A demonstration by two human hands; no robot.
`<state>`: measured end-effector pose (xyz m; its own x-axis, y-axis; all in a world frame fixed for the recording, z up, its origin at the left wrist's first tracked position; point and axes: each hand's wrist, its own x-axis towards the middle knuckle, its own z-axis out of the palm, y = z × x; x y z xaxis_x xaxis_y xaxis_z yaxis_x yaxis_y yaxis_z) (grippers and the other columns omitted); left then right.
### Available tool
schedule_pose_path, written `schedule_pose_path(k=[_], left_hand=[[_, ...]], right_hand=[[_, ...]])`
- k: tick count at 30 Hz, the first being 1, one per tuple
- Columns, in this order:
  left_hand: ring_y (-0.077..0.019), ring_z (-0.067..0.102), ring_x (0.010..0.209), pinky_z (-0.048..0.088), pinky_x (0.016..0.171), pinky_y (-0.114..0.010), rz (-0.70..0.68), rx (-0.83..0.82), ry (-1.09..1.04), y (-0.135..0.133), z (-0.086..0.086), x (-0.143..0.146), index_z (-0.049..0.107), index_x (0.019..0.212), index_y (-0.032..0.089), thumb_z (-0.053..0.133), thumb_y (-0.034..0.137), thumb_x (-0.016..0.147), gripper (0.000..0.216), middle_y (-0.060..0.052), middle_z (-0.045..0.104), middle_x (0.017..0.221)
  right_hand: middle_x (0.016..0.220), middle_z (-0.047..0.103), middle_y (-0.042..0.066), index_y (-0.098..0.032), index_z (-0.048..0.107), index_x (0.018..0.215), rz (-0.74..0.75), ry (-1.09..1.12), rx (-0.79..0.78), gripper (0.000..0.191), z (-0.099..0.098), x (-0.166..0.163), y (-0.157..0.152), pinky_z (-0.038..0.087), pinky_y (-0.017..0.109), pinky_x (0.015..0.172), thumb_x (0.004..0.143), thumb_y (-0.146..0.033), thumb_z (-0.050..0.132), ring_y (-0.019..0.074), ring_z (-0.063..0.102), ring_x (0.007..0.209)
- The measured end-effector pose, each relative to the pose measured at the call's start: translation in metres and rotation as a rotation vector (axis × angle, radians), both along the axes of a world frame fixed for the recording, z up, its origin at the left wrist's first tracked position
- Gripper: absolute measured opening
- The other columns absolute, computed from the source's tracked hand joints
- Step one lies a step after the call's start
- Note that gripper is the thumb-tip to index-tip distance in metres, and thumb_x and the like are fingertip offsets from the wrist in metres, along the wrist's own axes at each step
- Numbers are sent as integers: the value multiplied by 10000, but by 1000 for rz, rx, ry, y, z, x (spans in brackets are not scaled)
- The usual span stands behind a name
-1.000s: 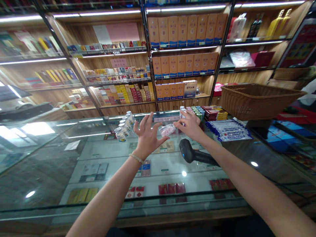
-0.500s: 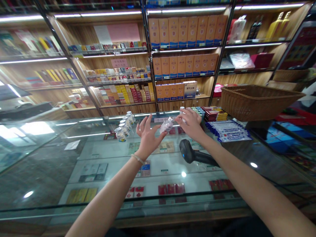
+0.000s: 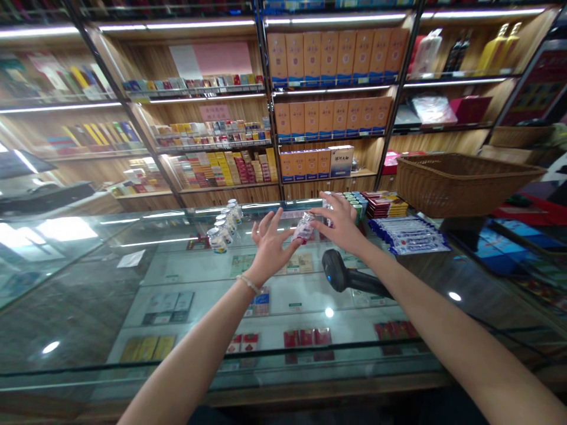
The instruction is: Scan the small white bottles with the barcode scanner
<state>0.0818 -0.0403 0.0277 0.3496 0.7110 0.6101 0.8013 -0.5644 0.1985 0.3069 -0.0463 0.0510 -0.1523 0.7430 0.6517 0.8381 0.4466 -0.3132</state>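
Both hands are raised over the glass counter [image 3: 88, 307], beyond the black scanner [image 3: 349, 276] that lies on the glass. Between them is a small clear jar [image 3: 303, 227] with pinkish contents, held in the air above and to the left of the scanner's head.

The right hand [image 3: 340, 225] is just beyond the scanner, with its forearm passing over the scanner's handle. Its thumb and forefinger close on the right side of the jar in a pinch. The other fingers spread loosely above it and curl round nothing.

The left hand [image 3: 268, 245] is left of the scanner, palm turned towards the jar. It is wide open, fingers fanned and pointing up. The thumb reaches out to the jar's lower left side and seems to touch it. Whether it bears any weight cannot be told. A thin bracelet [image 3: 248, 283] circles that wrist.

Further left of the scanner, a short row of small jars [image 3: 224, 229] with white lids stands on the glass. To the scanner's right lies a stack of blue packets [image 3: 408, 234], and beyond the scanner are flat red boxes [image 3: 384, 204]. Further right of the scanner sits a large wicker basket [image 3: 460, 180]. Well behind the scanner, shelves carry rows of orange boxes [image 3: 330, 115].
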Motion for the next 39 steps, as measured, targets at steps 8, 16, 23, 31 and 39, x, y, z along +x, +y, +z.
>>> schedule_pose_path(k=[8,16,23,31,39], left_hand=[[-388,279,1514,135,1205,-703,22,14,-16,14,25,11,806,1092,382,672,566,890,303,-43,410,1644],[-379,317,1495,123,1197,-727,16,28,-55,30,45,61,812,901,341,768,494,821,179,-29,496,1581],[-406,338,1485,146,1201,-725,-28,-81,-4,54,20,91,817,844,293,828,438,755,170,-82,541,1541],[-409,336,1486,126,1185,-748,-75,-130,16,71,-3,94,835,864,330,806,428,783,130,-56,559,1532],[-405,358,1464,133,1179,-741,-65,-100,52,67,-21,98,835,840,333,793,400,814,83,-54,598,1486]], right_hand=[[1659,368,26,-332,779,1143,-11,-95,54,377,31,15,11,127,630,1202,966,-580,557,354,218,1530],[1671,345,24,-315,785,1144,-64,-174,72,338,49,51,19,97,662,1210,955,-528,603,372,183,1542],[1653,387,47,-295,800,1094,-106,-266,77,278,25,74,27,94,663,1217,942,-468,645,364,233,1533],[1664,373,51,-306,786,1113,-104,-291,44,260,-2,82,40,104,667,1209,930,-446,664,355,230,1539],[1662,376,53,-308,781,1122,-106,-374,47,267,-21,83,43,94,653,1215,937,-451,653,361,253,1521]])
